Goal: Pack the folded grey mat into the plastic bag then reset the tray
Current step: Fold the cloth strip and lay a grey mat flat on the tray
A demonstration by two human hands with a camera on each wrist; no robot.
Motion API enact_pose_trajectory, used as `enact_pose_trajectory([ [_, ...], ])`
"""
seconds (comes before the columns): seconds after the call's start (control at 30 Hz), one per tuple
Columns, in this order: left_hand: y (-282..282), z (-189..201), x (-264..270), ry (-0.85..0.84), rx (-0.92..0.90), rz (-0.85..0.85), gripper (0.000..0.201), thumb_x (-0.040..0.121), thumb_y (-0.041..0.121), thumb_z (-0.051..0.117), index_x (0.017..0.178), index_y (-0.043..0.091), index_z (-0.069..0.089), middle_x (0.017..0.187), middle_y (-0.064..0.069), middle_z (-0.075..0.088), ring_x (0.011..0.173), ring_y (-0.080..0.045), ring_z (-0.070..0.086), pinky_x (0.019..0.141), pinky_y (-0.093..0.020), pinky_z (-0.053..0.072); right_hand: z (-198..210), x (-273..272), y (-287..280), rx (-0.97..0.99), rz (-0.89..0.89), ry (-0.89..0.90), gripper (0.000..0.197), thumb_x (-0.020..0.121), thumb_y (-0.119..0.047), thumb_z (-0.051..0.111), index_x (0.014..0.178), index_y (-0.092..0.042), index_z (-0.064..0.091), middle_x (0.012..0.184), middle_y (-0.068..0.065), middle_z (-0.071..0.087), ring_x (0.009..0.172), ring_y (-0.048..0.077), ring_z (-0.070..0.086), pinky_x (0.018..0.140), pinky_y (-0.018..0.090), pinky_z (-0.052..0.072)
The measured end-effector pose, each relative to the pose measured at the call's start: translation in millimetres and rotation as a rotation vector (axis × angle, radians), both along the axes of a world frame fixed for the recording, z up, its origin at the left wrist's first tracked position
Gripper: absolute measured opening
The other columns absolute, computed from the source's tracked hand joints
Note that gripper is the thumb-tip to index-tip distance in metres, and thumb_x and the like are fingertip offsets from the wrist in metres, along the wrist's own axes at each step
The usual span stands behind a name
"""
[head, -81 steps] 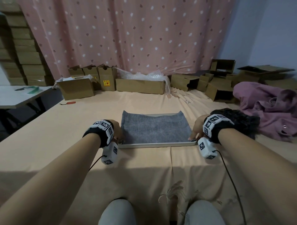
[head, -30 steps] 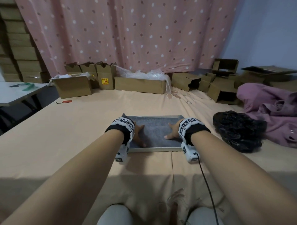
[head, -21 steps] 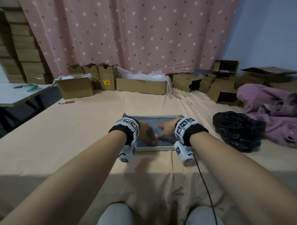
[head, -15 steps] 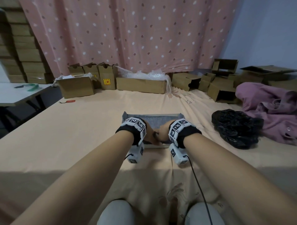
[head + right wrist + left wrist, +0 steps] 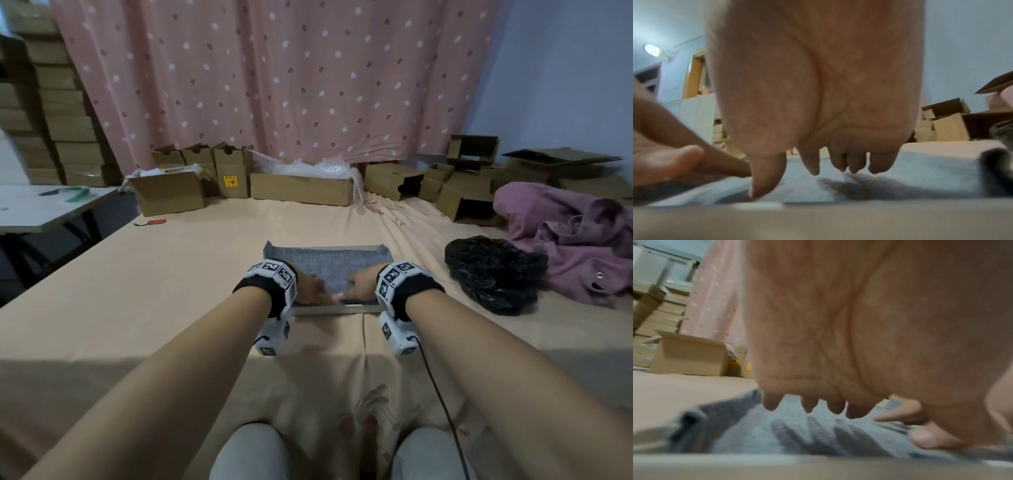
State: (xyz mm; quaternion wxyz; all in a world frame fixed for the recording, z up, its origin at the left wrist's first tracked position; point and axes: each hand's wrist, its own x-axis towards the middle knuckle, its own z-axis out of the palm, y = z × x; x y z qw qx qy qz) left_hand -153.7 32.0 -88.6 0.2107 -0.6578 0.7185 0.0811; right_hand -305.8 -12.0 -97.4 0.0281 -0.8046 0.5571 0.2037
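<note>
A grey felt mat (image 5: 329, 263) lies in a shallow metal tray (image 5: 329, 310) on the peach cloth in front of me, its far corners turned up at the rim. My left hand (image 5: 310, 289) and right hand (image 5: 359, 284) are over the mat's near edge, a small gap between them. In the left wrist view the fingers (image 5: 809, 405) point down just above the mat (image 5: 748, 434). In the right wrist view the right thumb (image 5: 764, 178) touches the mat (image 5: 920, 170) near its front edge. Neither hand grips anything. A crumpled black plastic bag (image 5: 493, 274) lies right of the tray.
A purple garment (image 5: 575, 240) is heaped beyond the bag at the right. Cardboard boxes (image 5: 301, 188) and bubble wrap line the far edge under a pink dotted curtain. A white table (image 5: 41, 209) stands at the left. A small red item (image 5: 154, 222) lies far left on the cloth.
Both hands moved from the tray's front corners inward across the mat, met at its front middle, and are now slightly apart. The mat's far edge no longer overhangs the tray.
</note>
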Motion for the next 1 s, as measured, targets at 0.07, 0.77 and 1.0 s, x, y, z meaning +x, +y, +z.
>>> enact_pose_trajectory([
  [0.07, -1.1, -1.5, -9.6, -0.019, 0.011, -0.048, 0.080, 0.088, 0.076, 0.035, 0.155, 0.035, 0.017, 0.157, 0.000, 0.032, 0.127, -0.028, 0.046, 0.110, -0.048, 0.032, -4.7, 13.5, -2.5, 0.077, 0.079, -0.066, 0.081, 0.078, -0.071, 0.032, 0.147, -0.029, 0.038, 0.144, 0.007, 0.052, 0.123, 0.031, 0.055, 0.104, 0.049, 0.043],
  [0.77, 5.0, 20.6, 32.4, 0.439, -0.244, 0.241, 0.049, 0.097, 0.043, 0.051, 0.134, 0.013, 0.059, 0.136, -0.008, 0.060, 0.124, -0.028, 0.056, 0.105, -0.037, 0.042, 27.4, -40.4, -0.2, -0.172, -0.386, -0.547, 0.036, 0.093, -0.029, 0.056, 0.114, 0.000, 0.063, 0.112, 0.015, 0.067, 0.101, 0.031, 0.064, 0.083, 0.034, 0.051],
  [1.0, 13.5, 14.6, 79.1, 0.367, -0.296, 0.533, 0.028, 0.096, 0.026, 0.054, 0.100, -0.001, 0.056, 0.075, -0.009, 0.054, 0.084, -0.029, 0.059, 0.068, -0.032, 0.045, 18.3, -80.6, -7.7, -0.264, -0.606, -0.544, 0.035, 0.091, -0.031, 0.056, 0.099, 0.002, 0.061, 0.095, 0.016, 0.062, 0.095, 0.035, 0.063, 0.083, 0.034, 0.050],
])
